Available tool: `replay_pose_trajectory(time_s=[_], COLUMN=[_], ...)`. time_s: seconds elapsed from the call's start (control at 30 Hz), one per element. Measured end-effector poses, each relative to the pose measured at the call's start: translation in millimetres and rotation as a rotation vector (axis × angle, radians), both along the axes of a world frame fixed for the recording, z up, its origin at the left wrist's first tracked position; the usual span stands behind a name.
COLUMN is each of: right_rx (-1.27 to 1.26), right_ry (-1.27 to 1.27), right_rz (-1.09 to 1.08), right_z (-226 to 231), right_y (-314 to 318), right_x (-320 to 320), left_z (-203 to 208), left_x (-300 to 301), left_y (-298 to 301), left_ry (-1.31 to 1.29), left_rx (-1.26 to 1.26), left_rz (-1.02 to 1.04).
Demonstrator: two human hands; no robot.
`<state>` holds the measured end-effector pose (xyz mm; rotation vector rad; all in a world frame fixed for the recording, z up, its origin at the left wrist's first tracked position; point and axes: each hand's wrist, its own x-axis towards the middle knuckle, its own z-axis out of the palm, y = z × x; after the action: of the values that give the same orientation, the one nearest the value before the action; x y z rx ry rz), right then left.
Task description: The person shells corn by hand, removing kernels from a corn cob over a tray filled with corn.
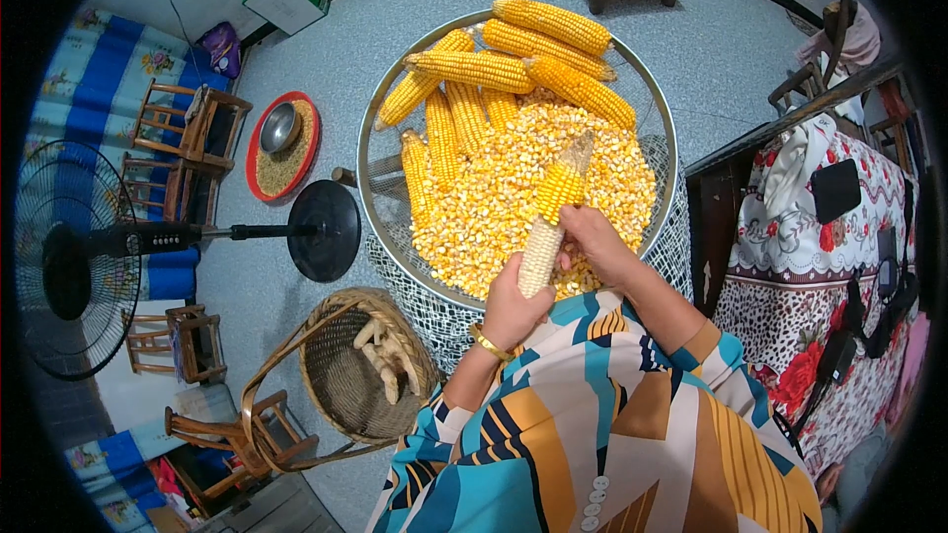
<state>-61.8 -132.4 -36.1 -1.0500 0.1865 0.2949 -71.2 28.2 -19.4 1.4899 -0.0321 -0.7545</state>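
Note:
A partly shelled corn cob [538,259] is held over a wide round metal-rimmed tray [675,153]. Its lower part is bare and whitish, while yellow kernels remain toward the far tip. My left hand [519,298] is wrapped round the bare lower end, a gold-coloured bangle at its wrist. My right hand [592,240] closes on the cob where the kernels begin; some of its fingers are hidden behind it. Beneath lies a heap of loose corn kernels [617,173]. Several unshelled ears of corn [553,25] rest along the tray's far and left sides.
At lower left stands a wicker basket [331,375] holding bare cobs [385,360]. A standing fan [324,231] is on the left, near a red tray [259,183] of grain with a metal bowl [280,126]. Wooden chairs line the left; a cloth-covered table [750,276] stands right.

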Motion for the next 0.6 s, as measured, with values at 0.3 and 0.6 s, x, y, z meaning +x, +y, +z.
replay_pose_trajectory(time_s=[0.3,0.6], right_rx=[-0.200,-0.085], right_ry=[-0.058,0.075], right_rz=[0.003,-0.065], right_z=[-2,5], right_y=[1,5], right_x=[-2,1], left_z=[14,2], left_x=[5,0], left_y=[1,-1], left_ry=[0.287,0.073], left_rx=[-0.270,-0.015], left_rz=[0.031,0.027])
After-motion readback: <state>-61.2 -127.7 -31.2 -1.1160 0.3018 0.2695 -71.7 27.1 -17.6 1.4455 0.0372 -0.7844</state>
